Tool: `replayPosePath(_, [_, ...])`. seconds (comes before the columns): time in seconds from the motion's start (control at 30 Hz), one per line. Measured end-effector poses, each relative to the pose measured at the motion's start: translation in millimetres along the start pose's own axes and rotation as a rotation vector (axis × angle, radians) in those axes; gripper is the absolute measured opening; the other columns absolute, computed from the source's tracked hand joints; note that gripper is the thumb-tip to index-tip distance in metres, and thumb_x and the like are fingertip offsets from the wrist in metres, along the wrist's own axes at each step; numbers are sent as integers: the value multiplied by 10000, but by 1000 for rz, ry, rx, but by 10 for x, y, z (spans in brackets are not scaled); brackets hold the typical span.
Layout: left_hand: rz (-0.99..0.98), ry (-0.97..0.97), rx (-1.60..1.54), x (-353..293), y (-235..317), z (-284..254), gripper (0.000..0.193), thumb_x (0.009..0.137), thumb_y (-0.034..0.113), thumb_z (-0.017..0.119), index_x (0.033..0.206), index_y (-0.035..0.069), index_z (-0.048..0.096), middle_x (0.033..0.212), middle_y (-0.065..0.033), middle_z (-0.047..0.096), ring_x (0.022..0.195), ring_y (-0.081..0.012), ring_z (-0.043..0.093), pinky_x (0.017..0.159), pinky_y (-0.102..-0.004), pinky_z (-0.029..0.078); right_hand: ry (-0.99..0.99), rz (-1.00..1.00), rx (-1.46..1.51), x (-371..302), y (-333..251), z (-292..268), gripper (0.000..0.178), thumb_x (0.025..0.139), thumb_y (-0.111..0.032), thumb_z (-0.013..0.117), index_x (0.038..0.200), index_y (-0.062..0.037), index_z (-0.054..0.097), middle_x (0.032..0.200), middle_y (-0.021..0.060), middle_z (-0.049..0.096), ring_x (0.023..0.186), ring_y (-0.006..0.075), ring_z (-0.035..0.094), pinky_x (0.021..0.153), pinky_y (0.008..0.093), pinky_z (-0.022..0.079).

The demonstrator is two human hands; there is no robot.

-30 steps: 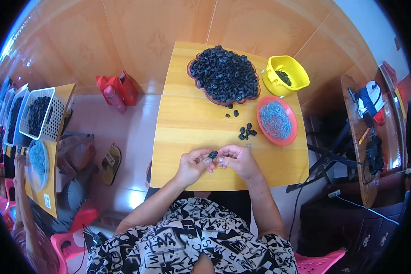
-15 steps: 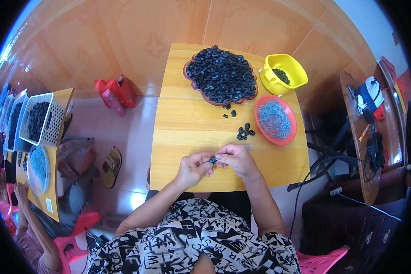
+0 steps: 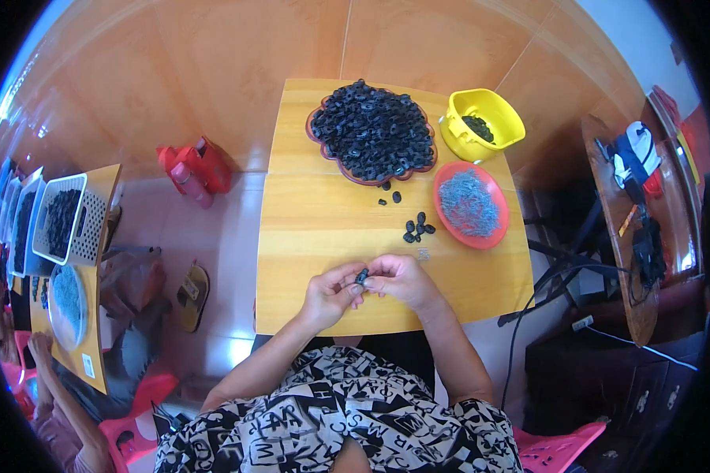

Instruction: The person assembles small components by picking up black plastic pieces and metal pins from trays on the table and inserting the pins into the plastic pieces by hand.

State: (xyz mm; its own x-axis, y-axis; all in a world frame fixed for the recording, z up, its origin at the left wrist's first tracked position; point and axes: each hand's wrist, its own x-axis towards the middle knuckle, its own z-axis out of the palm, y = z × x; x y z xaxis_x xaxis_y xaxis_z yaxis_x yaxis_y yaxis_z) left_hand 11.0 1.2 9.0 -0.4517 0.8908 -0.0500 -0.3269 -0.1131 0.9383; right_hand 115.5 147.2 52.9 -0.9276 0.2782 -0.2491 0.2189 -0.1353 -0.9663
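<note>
A worker pinches a small black part (image 3: pixel 361 276) in the fingers of the left hand (image 3: pixel 323 301) over a wooden counter (image 3: pixel 300 213); the fingers of the right hand (image 3: pixel 409 284) are bent beside it, their grip unclear. Beyond the fingers sit loose black pieces (image 3: pixel 409 236) and a heaped scalloped tray (image 3: pixel 312 128), with a red plate (image 3: pixel 502 208) of silvery bits (image 3: pixel 467 203) farther right.

left hand (image 3: pixel 327 299): pinched between thumb and fingers | right hand (image 3: pixel 406 284): fingers bent, tips beside the left's | both forearms (image 3: pixel 459 351): angled inward
</note>
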Motion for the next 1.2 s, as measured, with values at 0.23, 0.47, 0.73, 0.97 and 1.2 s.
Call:
replayPosePath(0.23, [98,10,-107,-46,-74,-40,603,810,-76,584,1350,17,332,950,-73,587,777,-126,584,678,-248,503,279,-21,-34,207,-305,-208,118,808,-139,624,771,-26,628,628,16,591,533,76,535,488,209,418])
replayPosePath(0.47, [29,41,-150,17,-78,8,524,818,-48,597,1297,-22,386,979,-75,574,825,-132,578,720,-249,503,836,-328,439,737,-1306,-2026,118,843,-83,591,896,19,566,680,75,607,537,142,589,481,213,475])
replayPosePath(0.73, [108,39,128,91,112,64,345,810,-32,599,1149,-24,532,1016,-97,581,909,-174,569,742,-256,500,771,-249,-632,336,-642,-1527,135,783,-133,612,808,-2,633,656,96,623,574,193,604,518,308,461])
replayPosePath(0.97, [663,-54,1184,1105,291,270,400,684,-7,608,1082,-11,566,1172,-186,511,1052,-340,478,884,-387,409,640,-58,-1332,-44,-281,-1465,169,736,-111,637,899,-66,653,871,173,617,839,344,582,750,427,476])
replayPosePath(1.2, [744,6,1404,1551,-34,372,269,782,82,555,1034,-6,586,1138,-176,542,1029,-331,484,854,-399,422,575,-162,-1236,-54,-201,-1542,184,720,-113,654,901,-78,659,880,172,604,868,344,562,783,426,461])
